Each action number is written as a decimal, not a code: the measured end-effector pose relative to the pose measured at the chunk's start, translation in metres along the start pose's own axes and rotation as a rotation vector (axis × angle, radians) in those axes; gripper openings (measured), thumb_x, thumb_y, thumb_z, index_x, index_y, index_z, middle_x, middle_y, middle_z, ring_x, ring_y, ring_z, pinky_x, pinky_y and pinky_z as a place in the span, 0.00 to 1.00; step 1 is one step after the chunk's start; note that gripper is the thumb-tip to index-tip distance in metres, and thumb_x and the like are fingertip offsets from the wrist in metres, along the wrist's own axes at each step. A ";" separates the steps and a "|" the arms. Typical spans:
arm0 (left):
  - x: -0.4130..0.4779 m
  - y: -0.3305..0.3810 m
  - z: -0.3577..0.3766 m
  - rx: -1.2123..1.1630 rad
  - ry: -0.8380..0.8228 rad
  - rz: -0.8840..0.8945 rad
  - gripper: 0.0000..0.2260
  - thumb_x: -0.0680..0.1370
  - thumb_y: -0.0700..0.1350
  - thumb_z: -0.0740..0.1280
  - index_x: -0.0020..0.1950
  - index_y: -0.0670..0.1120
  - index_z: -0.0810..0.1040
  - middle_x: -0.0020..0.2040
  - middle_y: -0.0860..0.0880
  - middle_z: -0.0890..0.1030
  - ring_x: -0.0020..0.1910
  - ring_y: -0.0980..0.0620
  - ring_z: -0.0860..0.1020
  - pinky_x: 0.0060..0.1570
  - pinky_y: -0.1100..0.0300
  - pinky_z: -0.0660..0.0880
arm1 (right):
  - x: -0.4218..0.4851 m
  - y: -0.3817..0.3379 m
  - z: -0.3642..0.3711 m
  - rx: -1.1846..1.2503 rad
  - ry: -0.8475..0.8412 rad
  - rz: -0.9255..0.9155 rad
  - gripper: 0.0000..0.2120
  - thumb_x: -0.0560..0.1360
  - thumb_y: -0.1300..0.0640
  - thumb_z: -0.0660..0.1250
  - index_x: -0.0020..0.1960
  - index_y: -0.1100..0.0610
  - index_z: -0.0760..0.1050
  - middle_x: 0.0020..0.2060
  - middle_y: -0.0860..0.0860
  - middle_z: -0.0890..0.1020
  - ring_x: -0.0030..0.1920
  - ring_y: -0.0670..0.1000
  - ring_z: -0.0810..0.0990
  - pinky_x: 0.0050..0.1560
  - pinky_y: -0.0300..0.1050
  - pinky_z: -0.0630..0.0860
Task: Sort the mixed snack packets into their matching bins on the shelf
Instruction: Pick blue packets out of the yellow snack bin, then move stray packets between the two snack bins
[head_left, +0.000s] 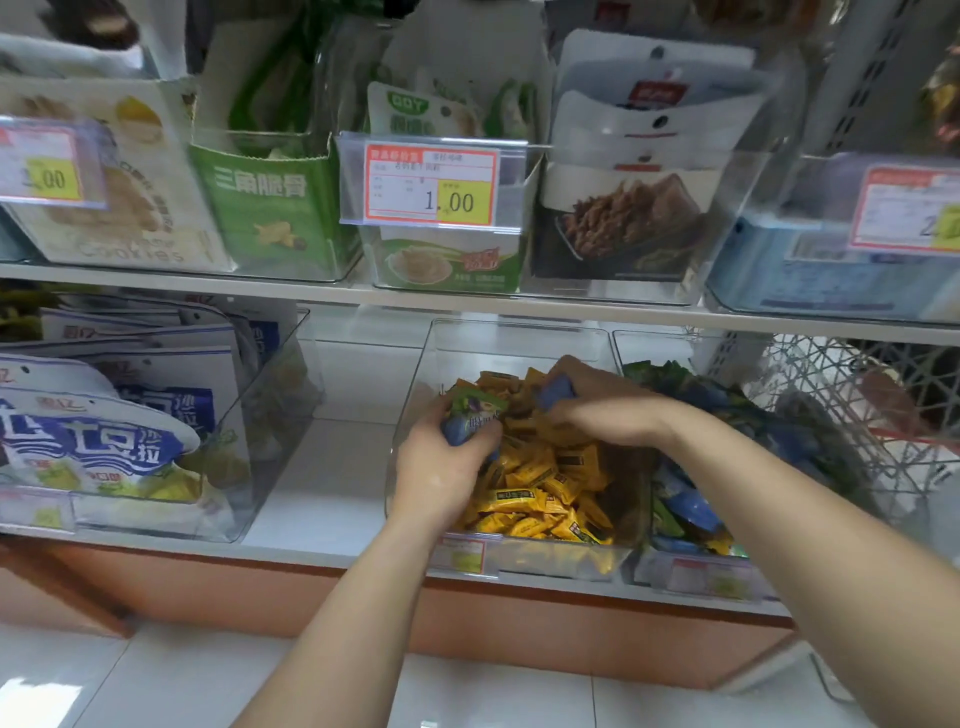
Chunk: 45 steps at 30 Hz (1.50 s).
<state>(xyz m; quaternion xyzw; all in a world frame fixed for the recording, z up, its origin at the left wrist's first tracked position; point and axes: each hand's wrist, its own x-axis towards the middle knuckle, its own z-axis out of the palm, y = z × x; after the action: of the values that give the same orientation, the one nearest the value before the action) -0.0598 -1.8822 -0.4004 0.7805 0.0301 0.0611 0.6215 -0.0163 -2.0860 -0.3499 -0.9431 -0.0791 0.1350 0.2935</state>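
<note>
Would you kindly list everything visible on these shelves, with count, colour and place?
Small yellow packets: many, yellow, middle clear plastic bin, lower shelf.
Mixed packet pile: many, blue and green, clear bin to the right.
Large white-and-blue bags: several, clear bin, lower shelf left.
White wire basket: one, far right.
Green carton: one, upper shelf.
Price tags: three, red, white and yellow, upper shelf fronts.
Held blue-green packet: at least one, gripped by the left hand.
Small blue packet: one, gripped by the right hand.
</note>
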 end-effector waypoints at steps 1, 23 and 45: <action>0.000 0.002 0.001 0.016 -0.013 0.028 0.14 0.66 0.56 0.74 0.50 0.60 0.78 0.46 0.55 0.84 0.48 0.48 0.83 0.50 0.45 0.81 | -0.013 0.002 -0.005 0.013 0.058 -0.032 0.11 0.76 0.51 0.67 0.57 0.46 0.69 0.47 0.49 0.79 0.47 0.50 0.78 0.42 0.44 0.71; 0.011 0.079 0.212 0.887 -0.527 0.473 0.38 0.75 0.66 0.66 0.79 0.53 0.57 0.78 0.47 0.62 0.73 0.41 0.64 0.68 0.45 0.68 | -0.113 0.154 -0.057 0.033 0.876 0.193 0.21 0.76 0.45 0.68 0.66 0.52 0.77 0.61 0.56 0.80 0.60 0.59 0.79 0.54 0.44 0.73; 0.065 0.017 0.053 1.278 -0.379 0.480 0.18 0.76 0.63 0.60 0.62 0.59 0.77 0.60 0.51 0.80 0.61 0.45 0.76 0.62 0.47 0.70 | -0.051 0.096 0.017 -0.344 0.337 -0.074 0.38 0.73 0.29 0.54 0.78 0.42 0.54 0.72 0.50 0.70 0.73 0.55 0.65 0.73 0.56 0.59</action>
<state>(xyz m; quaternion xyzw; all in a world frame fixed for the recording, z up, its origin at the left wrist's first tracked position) 0.0114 -1.9293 -0.3913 0.9747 -0.2215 0.0301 0.0056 -0.0632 -2.1667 -0.4083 -0.9849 -0.0851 -0.0503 0.1424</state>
